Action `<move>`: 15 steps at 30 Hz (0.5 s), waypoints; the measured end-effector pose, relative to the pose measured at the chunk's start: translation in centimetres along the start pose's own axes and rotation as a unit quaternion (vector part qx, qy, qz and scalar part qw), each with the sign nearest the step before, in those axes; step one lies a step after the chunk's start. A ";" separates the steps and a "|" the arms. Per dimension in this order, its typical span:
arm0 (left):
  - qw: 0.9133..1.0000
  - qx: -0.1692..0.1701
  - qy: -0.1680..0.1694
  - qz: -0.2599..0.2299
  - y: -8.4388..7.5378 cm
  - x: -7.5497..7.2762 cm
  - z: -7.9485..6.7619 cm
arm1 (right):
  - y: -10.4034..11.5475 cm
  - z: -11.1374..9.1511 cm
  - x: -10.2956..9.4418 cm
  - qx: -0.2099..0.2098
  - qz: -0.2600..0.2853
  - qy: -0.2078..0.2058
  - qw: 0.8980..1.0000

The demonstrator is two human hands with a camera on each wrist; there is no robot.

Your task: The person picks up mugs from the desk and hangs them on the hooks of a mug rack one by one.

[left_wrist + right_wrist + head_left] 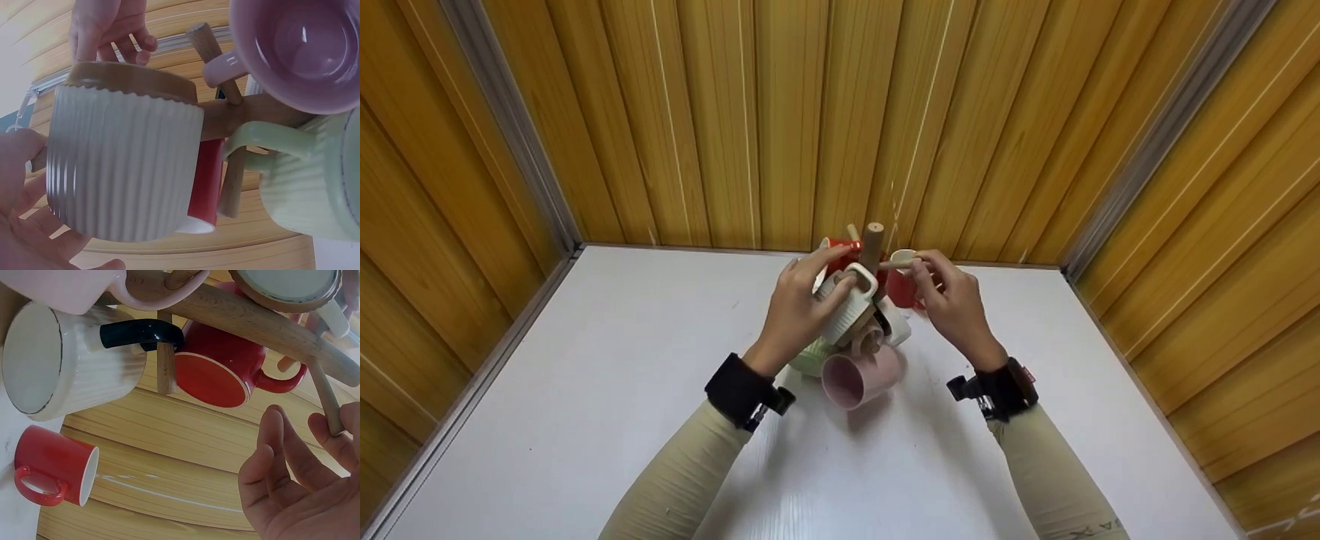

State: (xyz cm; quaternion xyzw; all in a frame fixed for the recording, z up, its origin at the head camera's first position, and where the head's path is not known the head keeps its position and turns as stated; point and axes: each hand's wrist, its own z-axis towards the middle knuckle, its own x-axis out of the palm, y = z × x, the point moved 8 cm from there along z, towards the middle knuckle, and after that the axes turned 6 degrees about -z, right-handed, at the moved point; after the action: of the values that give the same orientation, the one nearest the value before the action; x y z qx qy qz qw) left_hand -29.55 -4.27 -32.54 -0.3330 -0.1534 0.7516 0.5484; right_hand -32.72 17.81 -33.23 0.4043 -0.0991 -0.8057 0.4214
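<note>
A wooden mug tree [872,244] carries several mugs. My left hand [802,296] holds a white ribbed mug [124,163] with a brown base, high on the tree's left side. Its thumb lies along the mug near the handle, and the far fingers are partly hidden. On the right, my right hand [956,300] pinches a bare wooden peg [328,396] near its end, other fingers loosely bent. Below the ribbed mug hang a pink mug [861,376], a light green mug [306,174] and a white mug with a black handle [84,360]. A red mug [222,363] hangs behind.
Another red mug [56,464] stands upright on the white table [622,360], behind the tree to the right. Wood-patterned panels [780,127] enclose the table at the back and both sides, close behind the tree.
</note>
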 end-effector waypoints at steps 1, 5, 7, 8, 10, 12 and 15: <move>1.000 -0.002 -0.004 -0.001 0.1 -0.2 0.0 | 0.2 -0.1 -0.1 -0.003 -0.004 -0.003 1.000; 1.000 0.000 -0.023 -0.011 0.4 -0.9 -0.1 | 1.0 -0.6 -0.4 -0.020 -0.020 -0.015 0.999; 0.999 0.007 -0.031 -0.010 0.4 -1.2 -0.1 | 1.5 -0.9 -0.5 -0.029 -0.027 -0.019 0.999; 0.999 0.012 -0.034 -0.009 0.3 -1.3 -0.1 | 1.7 -1.0 -0.5 -0.033 -0.029 -0.020 0.999; 0.999 0.019 -0.042 -0.003 0.3 -1.6 -0.1 | 2.2 -1.3 -0.7 -0.041 -0.032 -0.023 0.998; 0.998 0.025 -0.050 0.000 0.2 -1.7 0.0 | 2.6 -1.5 -0.7 -0.047 -0.037 -0.023 0.998; 0.998 0.029 -0.058 0.004 0.2 -1.9 0.0 | 3.4 -1.9 -0.9 -0.056 -0.047 -0.025 0.997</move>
State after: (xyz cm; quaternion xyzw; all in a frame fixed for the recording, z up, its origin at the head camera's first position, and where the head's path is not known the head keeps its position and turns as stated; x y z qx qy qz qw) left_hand -29.41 -6.12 -32.02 -0.2731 -0.1620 0.7761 0.5448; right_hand -29.04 16.68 -32.27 0.3639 -0.0455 -0.8390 0.4019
